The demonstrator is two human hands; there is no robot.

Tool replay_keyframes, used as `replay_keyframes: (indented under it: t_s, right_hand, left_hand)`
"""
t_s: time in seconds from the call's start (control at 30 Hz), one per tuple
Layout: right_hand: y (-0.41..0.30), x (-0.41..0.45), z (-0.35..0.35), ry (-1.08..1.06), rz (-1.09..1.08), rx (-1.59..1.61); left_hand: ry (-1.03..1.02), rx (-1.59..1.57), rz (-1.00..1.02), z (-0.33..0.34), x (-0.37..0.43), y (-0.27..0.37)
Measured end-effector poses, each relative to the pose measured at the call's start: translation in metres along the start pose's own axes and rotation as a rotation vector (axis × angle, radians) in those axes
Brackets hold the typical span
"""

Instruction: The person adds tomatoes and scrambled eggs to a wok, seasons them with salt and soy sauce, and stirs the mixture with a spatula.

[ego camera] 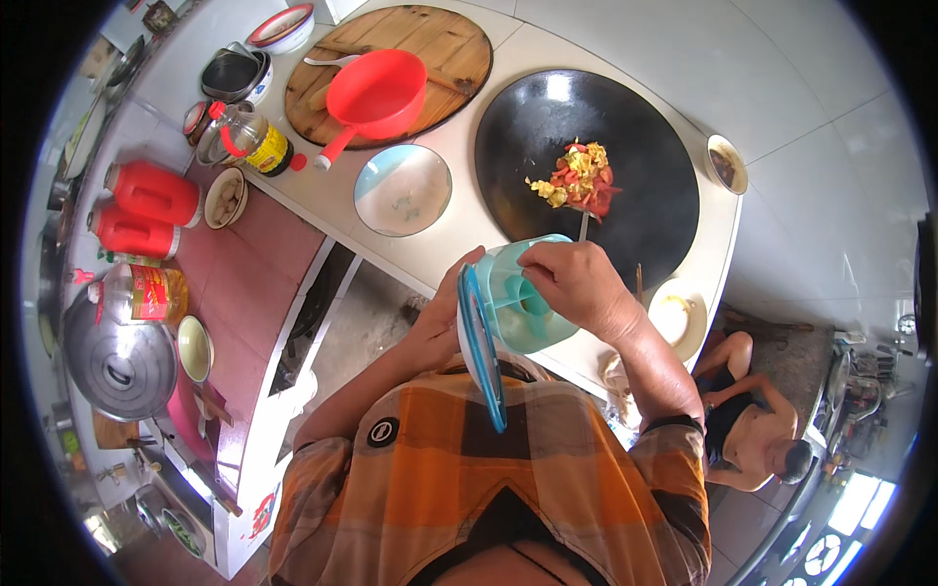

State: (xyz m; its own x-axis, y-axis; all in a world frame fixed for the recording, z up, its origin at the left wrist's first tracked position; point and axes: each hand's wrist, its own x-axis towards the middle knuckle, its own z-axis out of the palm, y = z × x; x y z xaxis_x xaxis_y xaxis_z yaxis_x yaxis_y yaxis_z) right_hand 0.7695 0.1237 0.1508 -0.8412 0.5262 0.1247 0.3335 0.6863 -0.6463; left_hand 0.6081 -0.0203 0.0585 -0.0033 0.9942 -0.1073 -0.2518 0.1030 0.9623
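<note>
My left hand (440, 315) holds a translucent teal plastic container (506, 256) from its left side, above the counter's front edge. Its blue-rimmed lid (480, 344) is flipped up toward my chest. My right hand (575, 282) is at the container's mouth with its fingers curled; whether they pinch something is hidden. Just beyond is a large black wok (513, 161). Cooked egg and tomato (582, 176) sit heaped in it, over the head of a turner whose metal handle (584, 227) points toward me. A shallow plate (403, 190) lies left of the wok.
A red plastic dipper (377, 95) rests on a round wooden lid (454, 44). Bottles, including a sauce bottle (264, 146) and an oil bottle (146, 293), stand at left. Small bowls (725, 165) (678, 315) flank the wok at right. Another person (755, 432) sits low at right.
</note>
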Motion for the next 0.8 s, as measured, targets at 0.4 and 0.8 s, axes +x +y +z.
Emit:
replay_keyframes:
  t_s: [0.4, 0.8]
  right_hand:
    - [0.035, 0.023, -0.013, -0.336, 0.490, 0.757]
    - [0.119, 0.006, -0.075, 0.240, 0.558, 1.280]
  left_hand:
    - [0.010, 0.133, 0.092, -0.008, 0.018, -0.021]
    - [-0.019, -0.087, 0.057, -0.012, 0.056, -0.024]
